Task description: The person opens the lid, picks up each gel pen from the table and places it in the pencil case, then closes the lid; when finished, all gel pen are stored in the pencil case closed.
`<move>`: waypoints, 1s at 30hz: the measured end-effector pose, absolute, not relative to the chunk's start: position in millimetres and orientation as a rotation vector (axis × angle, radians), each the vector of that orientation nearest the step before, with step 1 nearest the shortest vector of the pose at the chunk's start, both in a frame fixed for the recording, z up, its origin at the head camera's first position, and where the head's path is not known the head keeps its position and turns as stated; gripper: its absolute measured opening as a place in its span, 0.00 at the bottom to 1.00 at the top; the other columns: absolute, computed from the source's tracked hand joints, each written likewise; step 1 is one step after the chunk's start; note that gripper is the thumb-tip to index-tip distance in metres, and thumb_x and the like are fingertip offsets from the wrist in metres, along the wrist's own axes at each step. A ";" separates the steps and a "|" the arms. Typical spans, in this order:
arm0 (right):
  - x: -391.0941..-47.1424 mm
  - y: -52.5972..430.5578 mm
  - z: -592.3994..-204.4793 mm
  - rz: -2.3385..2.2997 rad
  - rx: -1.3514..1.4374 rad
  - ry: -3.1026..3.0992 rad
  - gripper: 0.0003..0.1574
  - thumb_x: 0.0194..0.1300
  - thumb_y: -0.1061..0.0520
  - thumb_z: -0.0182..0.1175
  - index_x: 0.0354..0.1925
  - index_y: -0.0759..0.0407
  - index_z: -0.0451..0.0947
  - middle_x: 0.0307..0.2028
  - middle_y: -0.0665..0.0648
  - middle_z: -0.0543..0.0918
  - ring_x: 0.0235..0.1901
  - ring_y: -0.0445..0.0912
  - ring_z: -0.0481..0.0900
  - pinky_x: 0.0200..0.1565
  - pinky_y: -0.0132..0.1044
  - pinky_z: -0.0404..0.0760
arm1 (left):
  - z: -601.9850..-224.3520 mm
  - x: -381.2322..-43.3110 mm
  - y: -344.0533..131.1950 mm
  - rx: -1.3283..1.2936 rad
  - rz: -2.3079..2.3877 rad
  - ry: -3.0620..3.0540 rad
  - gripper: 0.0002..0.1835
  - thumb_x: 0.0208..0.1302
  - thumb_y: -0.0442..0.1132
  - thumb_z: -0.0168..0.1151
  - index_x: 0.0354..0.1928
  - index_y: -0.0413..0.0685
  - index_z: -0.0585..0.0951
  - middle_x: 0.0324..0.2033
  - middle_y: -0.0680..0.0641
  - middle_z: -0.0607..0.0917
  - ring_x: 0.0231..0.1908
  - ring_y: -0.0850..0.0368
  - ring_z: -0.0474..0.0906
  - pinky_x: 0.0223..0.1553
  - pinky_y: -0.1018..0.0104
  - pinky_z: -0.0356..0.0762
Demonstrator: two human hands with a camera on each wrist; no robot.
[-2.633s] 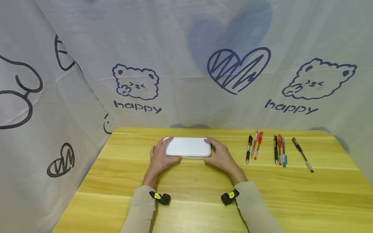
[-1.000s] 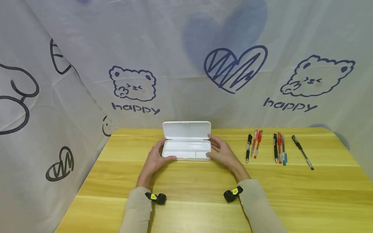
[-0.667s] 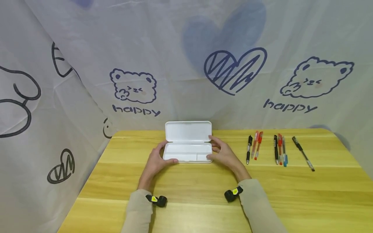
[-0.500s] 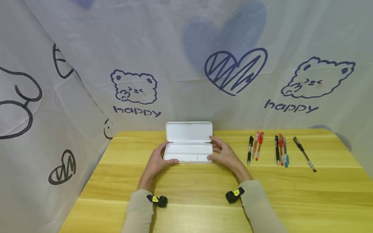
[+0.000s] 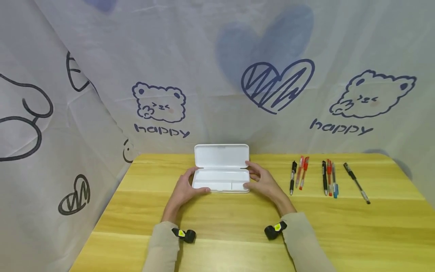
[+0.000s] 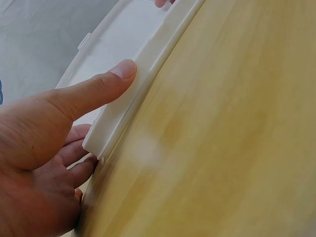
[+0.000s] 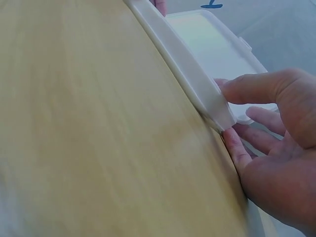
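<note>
Pale cloth [image 5: 210, 49] hangs behind and along the left side, printed with hearts, bear faces and the word "happy". Before it stands a yellow wood-grain bench [image 5: 231, 223]. Two beige sleeves [image 5: 162, 243] reach in over its near part.

Near the far edge of the bench, between the hands, lies a white case [image 5: 222, 174], opened out: its lid [image 5: 221, 155] stands raised at the back, and the tray shows one long compartment behind, with a longer and a shorter one in front.

The left hand [image 5: 184, 191] has its grip on the left end, thumb over the front rim, fingers bent behind the end. The right hand [image 5: 266, 184] grips the opposite end, thumb at the front corner, one fingertip by the lid's lower right edge.

Each wrist carries a small black camera [image 5: 188, 236]. Well to the right lie the pens: a black one [image 5: 292, 177] beside two red [image 5: 304, 173]; black, red and blue-tipped [image 5: 335, 185] together; one black-capped pen [image 5: 356, 183] slanting alone.
</note>
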State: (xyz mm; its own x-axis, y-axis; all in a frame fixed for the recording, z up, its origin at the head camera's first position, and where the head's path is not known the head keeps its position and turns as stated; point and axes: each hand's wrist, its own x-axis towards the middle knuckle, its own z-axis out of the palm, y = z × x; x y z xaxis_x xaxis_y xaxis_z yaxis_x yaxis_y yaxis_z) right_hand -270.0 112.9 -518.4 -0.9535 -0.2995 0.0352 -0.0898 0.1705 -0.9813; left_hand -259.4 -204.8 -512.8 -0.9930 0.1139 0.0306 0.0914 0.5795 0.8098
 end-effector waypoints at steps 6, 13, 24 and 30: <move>-265.6 119.2 -512.6 -1.914 -0.422 2.282 0.49 0.64 0.68 0.68 0.77 0.65 0.57 0.73 0.69 0.64 0.71 0.65 0.65 0.72 0.54 0.67 | -511.8 -258.3 -202.5 0.183 1.446 2.764 0.53 0.48 0.48 0.85 0.74 0.45 0.67 0.72 0.38 0.69 0.72 0.40 0.62 0.76 0.41 0.53; -252.1 155.1 -490.9 -1.912 -0.354 2.418 0.39 0.68 0.63 0.67 0.73 0.68 0.65 0.71 0.70 0.67 0.70 0.66 0.66 0.67 0.54 0.74 | -508.9 -257.5 -200.4 0.191 1.425 2.761 0.52 0.48 0.49 0.85 0.74 0.46 0.67 0.72 0.38 0.69 0.72 0.40 0.62 0.76 0.42 0.55; -227.7 232.7 -475.6 -1.882 -0.278 2.778 0.29 0.73 0.57 0.64 0.68 0.65 0.72 0.59 0.59 0.80 0.54 0.48 0.79 0.49 0.20 0.79 | -509.9 -261.8 -202.4 0.199 1.424 2.765 0.51 0.48 0.48 0.85 0.73 0.46 0.68 0.72 0.39 0.70 0.71 0.40 0.62 0.76 0.42 0.54; -220.6 267.6 -483.9 -1.943 -0.035 2.902 0.28 0.71 0.59 0.66 0.66 0.66 0.75 0.52 0.43 0.82 0.47 0.33 0.79 0.48 0.17 0.76 | -513.5 -258.2 -204.1 0.195 1.406 2.782 0.51 0.48 0.47 0.85 0.73 0.45 0.68 0.71 0.38 0.71 0.71 0.39 0.63 0.75 0.42 0.56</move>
State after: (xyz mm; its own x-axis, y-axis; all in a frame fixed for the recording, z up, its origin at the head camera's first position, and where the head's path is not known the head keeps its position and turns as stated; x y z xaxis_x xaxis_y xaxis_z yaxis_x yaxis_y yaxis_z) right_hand -220.6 267.6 -483.9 -0.9388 0.1753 0.2965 -0.2074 0.3996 -0.8929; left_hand -258.2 -204.1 -513.5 -0.9921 0.1192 0.0401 0.1030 0.5870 0.8030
